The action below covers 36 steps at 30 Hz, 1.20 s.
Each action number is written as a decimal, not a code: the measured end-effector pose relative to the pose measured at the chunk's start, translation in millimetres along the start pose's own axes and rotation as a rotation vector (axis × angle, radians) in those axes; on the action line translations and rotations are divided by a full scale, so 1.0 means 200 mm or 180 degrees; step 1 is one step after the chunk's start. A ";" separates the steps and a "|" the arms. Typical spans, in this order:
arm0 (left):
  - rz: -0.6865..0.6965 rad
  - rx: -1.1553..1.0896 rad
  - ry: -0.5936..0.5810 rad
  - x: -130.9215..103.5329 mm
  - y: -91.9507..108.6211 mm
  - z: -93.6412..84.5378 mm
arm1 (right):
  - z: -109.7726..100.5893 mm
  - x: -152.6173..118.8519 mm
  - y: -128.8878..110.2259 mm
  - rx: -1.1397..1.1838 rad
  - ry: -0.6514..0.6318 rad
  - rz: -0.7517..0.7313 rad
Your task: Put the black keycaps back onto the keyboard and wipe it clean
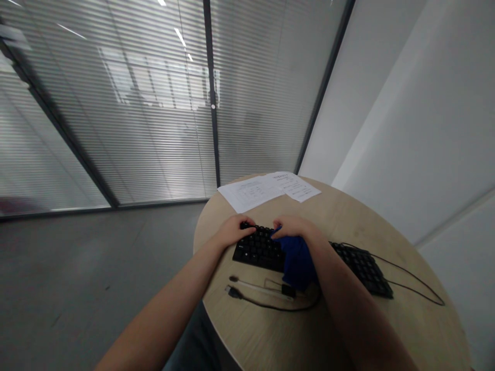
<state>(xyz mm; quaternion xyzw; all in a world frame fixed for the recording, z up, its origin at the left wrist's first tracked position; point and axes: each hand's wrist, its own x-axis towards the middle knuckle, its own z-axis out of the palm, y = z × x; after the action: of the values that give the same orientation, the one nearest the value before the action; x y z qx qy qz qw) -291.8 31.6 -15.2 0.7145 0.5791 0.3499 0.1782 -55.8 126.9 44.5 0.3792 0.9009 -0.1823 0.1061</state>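
A black keyboard lies near the left edge of the round wooden table. My left hand rests at its upper left corner, thumb and fingers gripping that end. Over the keyboard's right part, my right hand pinches a blue cloth between thumb and fingers. The cloth hangs down below the hand and covers some of the keys. Part of the cloth is hidden behind my right forearm.
White printed sheets lie at the table's far edge. A second black keyboard with a looping cable sits to the right. Nearer me are a black USB cable and a thin brush-like stick. The table's edge curves close by.
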 end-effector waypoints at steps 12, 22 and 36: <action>-0.0063 0.0022 -0.0018 0.00 0.02 -0.01 | 0.01 0.01 0.01 -0.0007 0.0038 -0.0021; -0.0109 -0.0042 -0.0031 -0.01 0.03 -0.01 | 0.01 0.00 0.00 0.0020 0.0038 0.0017; -0.0315 -0.0238 0.0050 0.01 -0.01 0.00 | 0.00 -0.01 0.00 0.0031 -0.0018 -0.0028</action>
<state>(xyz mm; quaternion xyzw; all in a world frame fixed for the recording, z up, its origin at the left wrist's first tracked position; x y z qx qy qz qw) -293.8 33.7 -15.6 0.6750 0.6016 0.3677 0.2172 -54.8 125.7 44.9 0.3753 0.9014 -0.1881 0.1061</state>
